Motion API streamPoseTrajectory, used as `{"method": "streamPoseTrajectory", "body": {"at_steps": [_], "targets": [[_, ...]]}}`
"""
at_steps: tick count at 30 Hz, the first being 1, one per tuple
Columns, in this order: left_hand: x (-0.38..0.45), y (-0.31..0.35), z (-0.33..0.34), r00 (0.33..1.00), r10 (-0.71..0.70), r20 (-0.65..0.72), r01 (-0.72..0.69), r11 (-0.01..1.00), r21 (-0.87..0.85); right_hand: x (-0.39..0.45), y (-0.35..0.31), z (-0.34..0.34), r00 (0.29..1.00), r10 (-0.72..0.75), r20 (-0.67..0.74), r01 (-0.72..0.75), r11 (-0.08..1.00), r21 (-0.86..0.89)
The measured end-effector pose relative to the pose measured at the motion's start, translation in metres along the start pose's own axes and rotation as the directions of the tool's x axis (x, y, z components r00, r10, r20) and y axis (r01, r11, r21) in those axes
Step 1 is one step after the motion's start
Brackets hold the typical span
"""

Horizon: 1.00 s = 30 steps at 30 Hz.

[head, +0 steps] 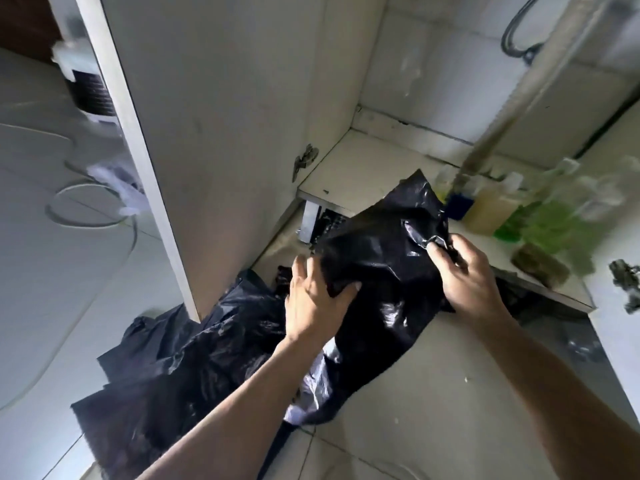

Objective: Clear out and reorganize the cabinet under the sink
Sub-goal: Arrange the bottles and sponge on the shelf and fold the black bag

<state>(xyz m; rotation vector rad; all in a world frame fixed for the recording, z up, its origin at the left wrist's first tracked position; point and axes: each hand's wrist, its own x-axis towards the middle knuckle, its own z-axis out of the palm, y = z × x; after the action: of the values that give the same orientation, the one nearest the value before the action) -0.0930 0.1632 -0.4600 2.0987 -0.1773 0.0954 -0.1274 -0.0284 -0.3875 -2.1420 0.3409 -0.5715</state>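
Note:
A black plastic bag (381,258) hangs in front of the open under-sink cabinet (353,168). My left hand (315,299) grips the bag's lower left side, and my right hand (464,275) pinches its upper right edge. More crumpled black bags (180,372) lie in a pile on the tiled floor (433,393) at the lower left. Bottles stand on the cabinet shelf at the right: one of green liquid (540,220), one of yellowish liquid (491,209) and a blue-capped one (459,206); all are blurred.
The open white cabinet door (207,133) stands at the left, its hinge (304,161) on the inner side. A grey drain pipe (519,95) slants down into the cabinet. A brown sponge-like block (540,266) lies on the shelf's front edge. A second door hinge (627,282) is at the right.

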Motion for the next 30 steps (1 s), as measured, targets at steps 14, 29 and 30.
{"method": "streamPoseTrajectory", "body": {"at_steps": [14, 29, 30], "targets": [[-0.064, 0.082, 0.039, 0.567, -0.344, 0.748, 0.618, 0.779, -0.110, -0.048, 0.033, -0.111, 0.939, 0.101, -0.328, -0.021, 0.971, 0.239], [-0.097, 0.206, 0.040, 0.733, -0.315, 0.603, 0.676, 0.438, -0.593, -0.103, 0.020, -0.203, 0.874, 0.485, -0.030, -0.463, 0.849, 0.254], [-0.097, 0.207, 0.044, 0.711, -0.328, 0.623, 0.700, 0.416, -0.580, -0.108, 0.023, -0.209, 0.838, 0.545, 0.026, -0.532, 0.806, 0.260]]}}
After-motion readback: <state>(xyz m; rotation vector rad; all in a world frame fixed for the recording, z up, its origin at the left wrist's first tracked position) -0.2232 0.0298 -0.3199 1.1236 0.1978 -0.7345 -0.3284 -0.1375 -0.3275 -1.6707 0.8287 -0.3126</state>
